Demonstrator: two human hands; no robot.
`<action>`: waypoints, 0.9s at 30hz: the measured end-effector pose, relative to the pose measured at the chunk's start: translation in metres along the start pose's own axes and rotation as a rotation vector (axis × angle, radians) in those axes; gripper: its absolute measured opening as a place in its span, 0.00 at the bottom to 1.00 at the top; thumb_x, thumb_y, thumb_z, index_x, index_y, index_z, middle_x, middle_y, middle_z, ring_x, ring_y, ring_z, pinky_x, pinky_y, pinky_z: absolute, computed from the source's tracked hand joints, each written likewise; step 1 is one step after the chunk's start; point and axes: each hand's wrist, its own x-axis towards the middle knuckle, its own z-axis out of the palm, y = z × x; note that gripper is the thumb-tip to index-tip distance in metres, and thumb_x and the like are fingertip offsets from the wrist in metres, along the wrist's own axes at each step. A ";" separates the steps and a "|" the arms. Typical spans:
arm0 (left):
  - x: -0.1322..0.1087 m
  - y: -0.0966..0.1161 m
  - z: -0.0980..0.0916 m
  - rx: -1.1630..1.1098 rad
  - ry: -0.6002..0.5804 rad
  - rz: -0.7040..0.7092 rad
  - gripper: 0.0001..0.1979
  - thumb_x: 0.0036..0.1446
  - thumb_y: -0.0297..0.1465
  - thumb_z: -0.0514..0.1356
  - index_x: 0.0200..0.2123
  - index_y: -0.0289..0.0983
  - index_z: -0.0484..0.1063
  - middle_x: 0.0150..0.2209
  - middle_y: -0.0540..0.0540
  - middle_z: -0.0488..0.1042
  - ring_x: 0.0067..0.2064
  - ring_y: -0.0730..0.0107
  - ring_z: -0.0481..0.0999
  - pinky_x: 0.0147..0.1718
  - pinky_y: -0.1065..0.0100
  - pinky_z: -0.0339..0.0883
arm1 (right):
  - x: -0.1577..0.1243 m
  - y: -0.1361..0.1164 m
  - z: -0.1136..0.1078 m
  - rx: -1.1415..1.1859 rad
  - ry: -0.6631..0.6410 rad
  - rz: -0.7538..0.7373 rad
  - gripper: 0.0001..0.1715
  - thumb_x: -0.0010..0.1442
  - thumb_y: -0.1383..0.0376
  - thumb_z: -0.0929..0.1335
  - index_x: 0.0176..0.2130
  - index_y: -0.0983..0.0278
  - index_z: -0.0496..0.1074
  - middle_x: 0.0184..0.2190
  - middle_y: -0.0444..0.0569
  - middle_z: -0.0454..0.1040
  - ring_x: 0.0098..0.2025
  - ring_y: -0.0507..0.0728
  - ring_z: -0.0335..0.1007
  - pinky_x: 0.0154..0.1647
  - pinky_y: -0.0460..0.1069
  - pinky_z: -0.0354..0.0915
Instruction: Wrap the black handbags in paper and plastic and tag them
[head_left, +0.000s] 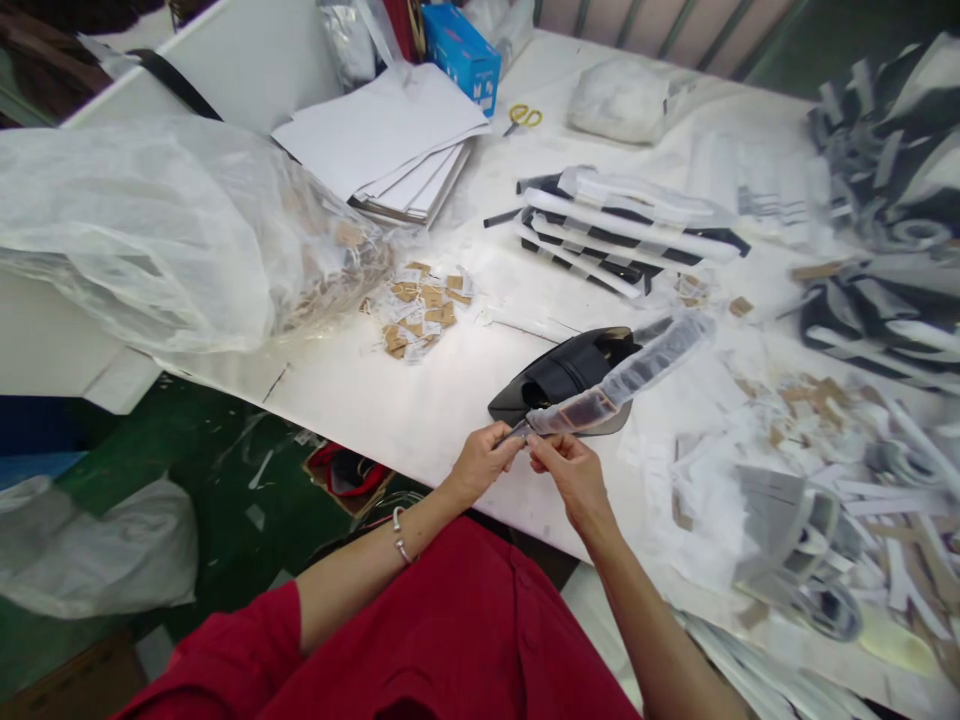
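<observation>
A black handbag [551,375] lies on its side near the front edge of the white table. Over its right part runs a strap wrapped in clear plastic [637,370], slanting up to the right. My left hand [484,465] is closed in a pinch on the narrow dark near end of this strap. Just to its right, my right hand [574,480] pinches at the same end, fingertips close to the left ones. The exact spot under the fingertips is too small to make out. Both hands are just in front of the bag.
Small brown tags [424,310] lie left of the bag, beside a large plastic bag [187,230]. Behind are white sheets [382,130], a blue box [461,55], yellow-handled scissors [525,116] and wrapped black-and-white straps [615,235]. Paper and plastic scraps [832,500] cover the right side.
</observation>
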 end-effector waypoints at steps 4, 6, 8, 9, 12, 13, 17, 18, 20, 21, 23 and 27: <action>0.002 -0.003 -0.007 0.054 -0.044 0.036 0.16 0.58 0.42 0.56 0.24 0.37 0.64 0.19 0.55 0.63 0.24 0.76 0.61 0.27 0.72 0.56 | 0.004 0.007 0.005 -0.054 0.069 0.014 0.23 0.41 0.50 0.77 0.21 0.63 0.69 0.18 0.42 0.70 0.22 0.52 0.64 0.26 0.48 0.61; 0.003 -0.001 -0.009 0.073 -0.065 0.045 0.16 0.58 0.41 0.56 0.24 0.37 0.64 0.20 0.56 0.63 0.24 0.76 0.61 0.28 0.72 0.56 | 0.004 0.008 0.008 -0.076 0.088 0.005 0.23 0.43 0.50 0.77 0.21 0.63 0.69 0.18 0.42 0.70 0.22 0.51 0.63 0.26 0.48 0.60; 0.002 0.002 -0.010 0.067 -0.075 0.044 0.17 0.58 0.42 0.55 0.24 0.37 0.63 0.20 0.56 0.63 0.24 0.76 0.61 0.28 0.72 0.56 | 0.004 0.008 0.011 -0.085 0.112 -0.007 0.23 0.44 0.49 0.76 0.21 0.63 0.69 0.17 0.42 0.70 0.22 0.51 0.63 0.26 0.48 0.60; 0.001 0.004 -0.010 0.050 -0.074 0.038 0.17 0.58 0.43 0.55 0.24 0.37 0.64 0.19 0.56 0.62 0.24 0.76 0.60 0.27 0.72 0.55 | 0.004 0.009 0.012 -0.083 0.122 -0.013 0.23 0.45 0.49 0.76 0.20 0.63 0.69 0.17 0.42 0.70 0.22 0.51 0.63 0.26 0.48 0.60; 0.000 0.009 -0.009 -0.085 -0.075 -0.045 0.19 0.57 0.47 0.56 0.27 0.37 0.66 0.17 0.57 0.59 0.20 0.78 0.56 0.21 0.73 0.50 | 0.003 0.011 0.012 -0.022 0.103 0.010 0.23 0.44 0.50 0.77 0.21 0.64 0.70 0.18 0.42 0.70 0.22 0.51 0.64 0.27 0.48 0.61; -0.001 0.010 -0.008 -0.157 -0.086 -0.099 0.19 0.57 0.48 0.56 0.29 0.37 0.67 0.16 0.58 0.57 0.18 0.79 0.53 0.19 0.73 0.47 | 0.002 0.012 0.010 0.024 0.064 0.036 0.23 0.43 0.50 0.77 0.22 0.64 0.71 0.19 0.42 0.71 0.23 0.51 0.65 0.28 0.48 0.62; 0.000 0.015 -0.009 -0.421 -0.169 -0.331 0.20 0.52 0.49 0.61 0.29 0.37 0.67 0.14 0.61 0.53 0.13 0.83 0.44 0.15 0.73 0.36 | -0.001 0.015 0.000 0.251 -0.182 0.182 0.23 0.42 0.51 0.78 0.30 0.66 0.76 0.27 0.47 0.77 0.28 0.52 0.70 0.34 0.49 0.67; 0.000 0.017 -0.009 -0.456 -0.186 -0.374 0.19 0.50 0.47 0.62 0.29 0.36 0.67 0.14 0.61 0.54 0.13 0.84 0.44 0.14 0.73 0.35 | -0.001 0.015 -0.001 0.280 -0.219 0.204 0.23 0.42 0.52 0.79 0.31 0.67 0.77 0.29 0.48 0.77 0.29 0.52 0.71 0.35 0.49 0.68; 0.002 0.019 -0.010 -0.504 -0.213 -0.447 0.18 0.46 0.45 0.64 0.27 0.36 0.67 0.14 0.61 0.54 0.13 0.85 0.44 0.14 0.74 0.34 | 0.000 0.016 0.000 0.297 -0.246 0.216 0.22 0.42 0.53 0.79 0.30 0.67 0.77 0.29 0.48 0.78 0.29 0.52 0.71 0.36 0.49 0.69; 0.002 0.019 -0.011 -0.521 -0.222 -0.479 0.17 0.45 0.43 0.65 0.27 0.36 0.67 0.14 0.61 0.54 0.13 0.86 0.44 0.14 0.74 0.34 | 0.001 0.016 0.003 0.297 -0.241 0.211 0.21 0.42 0.53 0.79 0.29 0.67 0.77 0.28 0.48 0.77 0.28 0.52 0.71 0.36 0.49 0.69; 0.003 0.020 -0.010 -0.552 -0.237 -0.533 0.16 0.43 0.41 0.66 0.26 0.35 0.68 0.14 0.61 0.54 0.13 0.86 0.44 0.14 0.74 0.34 | 0.003 0.016 0.012 0.298 -0.190 0.199 0.19 0.40 0.55 0.79 0.26 0.66 0.76 0.25 0.45 0.76 0.27 0.52 0.69 0.33 0.50 0.70; 0.004 0.022 -0.011 -0.595 -0.208 -0.573 0.15 0.40 0.40 0.66 0.26 0.35 0.68 0.14 0.60 0.55 0.13 0.86 0.45 0.14 0.75 0.35 | 0.007 0.014 0.032 0.282 -0.025 0.175 0.18 0.37 0.58 0.78 0.21 0.65 0.72 0.20 0.42 0.72 0.23 0.51 0.66 0.27 0.49 0.70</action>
